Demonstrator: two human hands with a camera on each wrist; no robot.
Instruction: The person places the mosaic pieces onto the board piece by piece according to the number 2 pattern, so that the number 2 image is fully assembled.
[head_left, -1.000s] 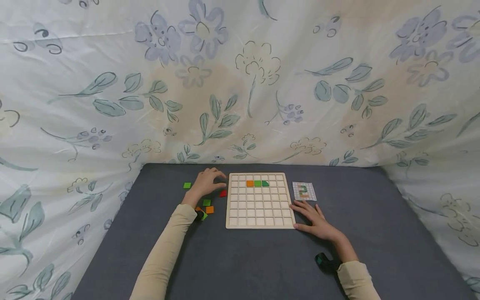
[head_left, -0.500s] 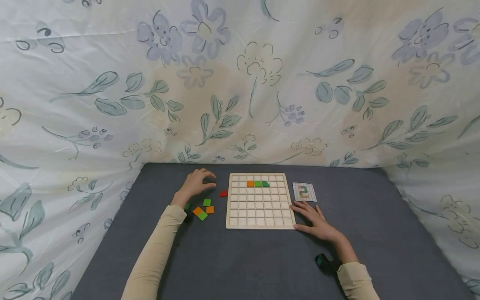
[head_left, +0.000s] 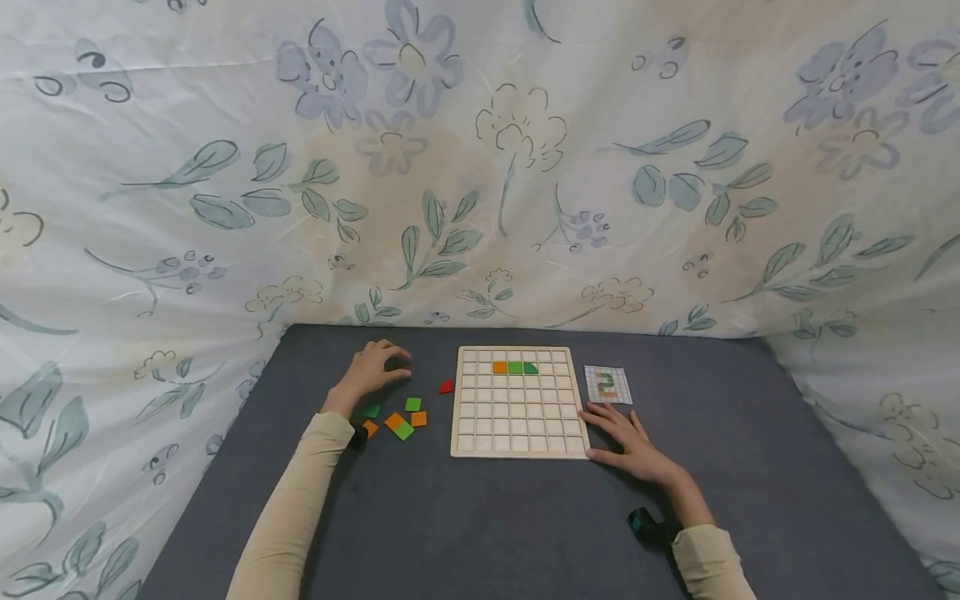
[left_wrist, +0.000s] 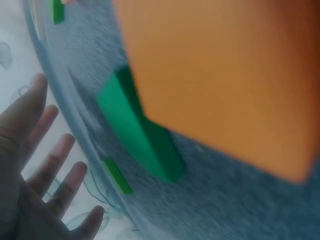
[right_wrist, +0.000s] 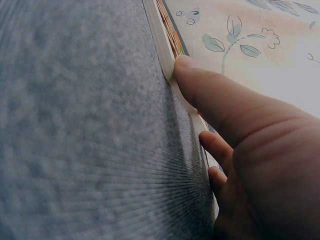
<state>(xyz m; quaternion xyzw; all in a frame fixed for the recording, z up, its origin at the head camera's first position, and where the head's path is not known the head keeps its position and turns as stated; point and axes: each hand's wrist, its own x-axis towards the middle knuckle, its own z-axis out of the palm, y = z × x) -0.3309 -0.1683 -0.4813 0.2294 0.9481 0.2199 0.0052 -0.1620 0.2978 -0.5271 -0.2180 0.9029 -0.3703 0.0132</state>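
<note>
My left hand (head_left: pixel 367 371) hovers over the loose pieces left of the board, its fingers loosely spread around nothing. In the left wrist view, a blurred orange piece (left_wrist: pixel 225 90) looms close, with a dark green piece (left_wrist: pixel 140 125) behind it. My right hand (head_left: pixel 633 446) rests its straight fingers and thumb along the right edge of the wooden grid board (head_left: pixel 521 456). On the board's second row sit an orange square (head_left: pixel 499 367), a green square (head_left: pixel 515 367) and a dark green piece with one rounded corner (head_left: pixel 531 367).
Near the board's left edge lies a red piece (head_left: pixel 446 387). Below it are a green square (head_left: pixel 413 404), an orange square (head_left: pixel 418 419) and a light green square (head_left: pixel 404 432). A pattern card (head_left: pixel 607 385) lies right of the board on the dark tabletop (head_left: pixel 487 525).
My left hand has drawn leftward, away from the board and the red piece. This uncovers more orange and green pieces beside the wrist. The right hand stays put.
</note>
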